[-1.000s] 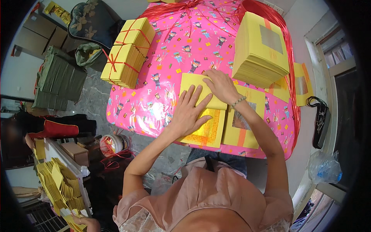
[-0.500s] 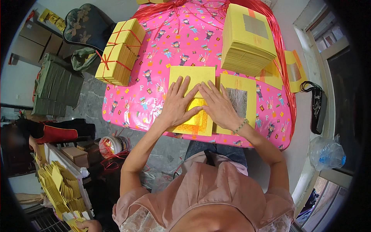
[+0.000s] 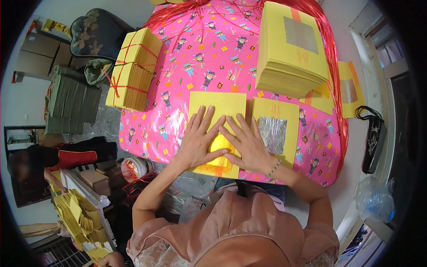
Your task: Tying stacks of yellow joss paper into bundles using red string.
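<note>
My left hand (image 3: 194,143) lies flat with its fingers spread on a yellow paper sheet (image 3: 218,100). The gold foil patch (image 3: 220,149) on that sheet shows between my hands. My right hand (image 3: 250,149), with a beaded bracelet on the wrist, also rests flat, its fingers reaching onto the same sheet. The thumbs point toward each other and nearly meet. Just to the right lies a yellow sheet with a silver foil patch (image 3: 273,131), its near left part covered by my right hand. Neither hand grips anything.
A tall stack of yellow sheets (image 3: 289,66) stands at the far right of the pink patterned table cover (image 3: 153,129). Red-tied bundles (image 3: 133,84) stand at the left. Red strands (image 3: 178,15) run along the far and right edges. Another person's hand (image 3: 111,259) is beside yellow papers (image 3: 84,218) at lower left.
The view has shifted, so the table sits lower in it. My hands stay flat on the gold-patched sheet; their index fingers have parted slightly and the thumbs have come closer together.
</note>
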Motion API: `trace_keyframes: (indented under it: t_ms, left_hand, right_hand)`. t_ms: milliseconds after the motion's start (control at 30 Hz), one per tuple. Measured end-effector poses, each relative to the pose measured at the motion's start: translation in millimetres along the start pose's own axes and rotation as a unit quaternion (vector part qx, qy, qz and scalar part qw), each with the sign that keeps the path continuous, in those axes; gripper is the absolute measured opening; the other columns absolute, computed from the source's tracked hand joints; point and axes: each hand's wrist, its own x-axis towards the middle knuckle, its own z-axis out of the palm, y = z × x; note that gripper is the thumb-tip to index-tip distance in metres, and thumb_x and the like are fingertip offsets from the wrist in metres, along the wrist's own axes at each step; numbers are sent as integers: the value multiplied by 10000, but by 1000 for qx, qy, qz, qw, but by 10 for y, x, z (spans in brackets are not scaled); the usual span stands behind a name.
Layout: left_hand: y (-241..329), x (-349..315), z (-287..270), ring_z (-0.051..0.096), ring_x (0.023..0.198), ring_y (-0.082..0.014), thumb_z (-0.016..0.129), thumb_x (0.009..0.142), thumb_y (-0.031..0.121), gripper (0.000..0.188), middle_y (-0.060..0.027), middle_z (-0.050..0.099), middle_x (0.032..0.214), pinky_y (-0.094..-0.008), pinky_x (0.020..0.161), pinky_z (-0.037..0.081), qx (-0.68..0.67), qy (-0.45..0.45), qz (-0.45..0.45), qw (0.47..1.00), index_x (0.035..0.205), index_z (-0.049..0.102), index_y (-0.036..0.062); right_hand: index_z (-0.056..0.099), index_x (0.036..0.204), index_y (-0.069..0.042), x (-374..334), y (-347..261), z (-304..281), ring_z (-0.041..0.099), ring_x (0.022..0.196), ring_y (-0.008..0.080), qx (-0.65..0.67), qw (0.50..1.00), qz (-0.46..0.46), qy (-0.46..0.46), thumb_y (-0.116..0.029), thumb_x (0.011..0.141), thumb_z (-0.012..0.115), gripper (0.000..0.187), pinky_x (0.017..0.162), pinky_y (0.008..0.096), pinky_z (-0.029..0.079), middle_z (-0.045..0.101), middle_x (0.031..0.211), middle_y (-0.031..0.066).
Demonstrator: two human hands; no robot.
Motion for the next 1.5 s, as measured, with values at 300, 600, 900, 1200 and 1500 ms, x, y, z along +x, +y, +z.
trace_keyframes:
  t_ms: [300, 600, 900, 1200, 1500]
  left_hand:
    - [-4, -15, -18, 144, 1445, -477, 534, 845, 682, 840, -231, 198, 1570, -613, 1117, 198, -25, -93, -51, 994, 1519, 332, 225]
    - [-33, -17, -9, 131, 1445, -487, 527, 850, 668, 851, -237, 177, 1578, -604, 1129, 171, -11, -99, -54, 994, 1526, 315, 196]
    - [-154, -143, -18, 133, 1460, -444, 536, 871, 647, 879, -235, 189, 1574, -545, 1166, 168, 4, -27, -23, 999, 1532, 269, 132]
    - [-336, -218, 144, 99, 1461, -458, 521, 903, 620, 842, -248, 145, 1582, -532, 1175, 166, -41, 24, 17, 999, 1533, 256, 129]
    - [-498, -214, 69, 357, 1395, -319, 573, 951, 439, 603, -196, 379, 1502, -424, 1116, 326, -364, 147, -69, 917, 1438, 454, 103]
  right_hand:
    - [289, 1532, -203, -27, 11, 48, 153, 1474, 328, 58, 996, 27, -62, -479, 904, 555, 736, 1139, 638, 99, 223, 1592, 73]
    - [245, 1545, -174, -2, 83, 79, 143, 1484, 311, 84, 994, 11, -73, -496, 904, 523, 769, 1156, 617, 54, 200, 1607, 67]
    - [308, 1517, -158, -45, 90, 21, 100, 1481, 374, 27, 999, -13, -22, -440, 908, 547, 712, 1155, 623, 84, 208, 1594, 126]
    - [519, 1371, -148, 56, -18, 25, 322, 1410, 304, -88, 993, -31, 67, -345, 934, 570, 482, 1163, 555, 168, 448, 1461, 113]
    - [657, 1108, -70, 252, 119, 48, 606, 1112, 261, -181, 959, -128, 174, -230, 850, 679, 304, 994, 416, 447, 662, 1169, 102]
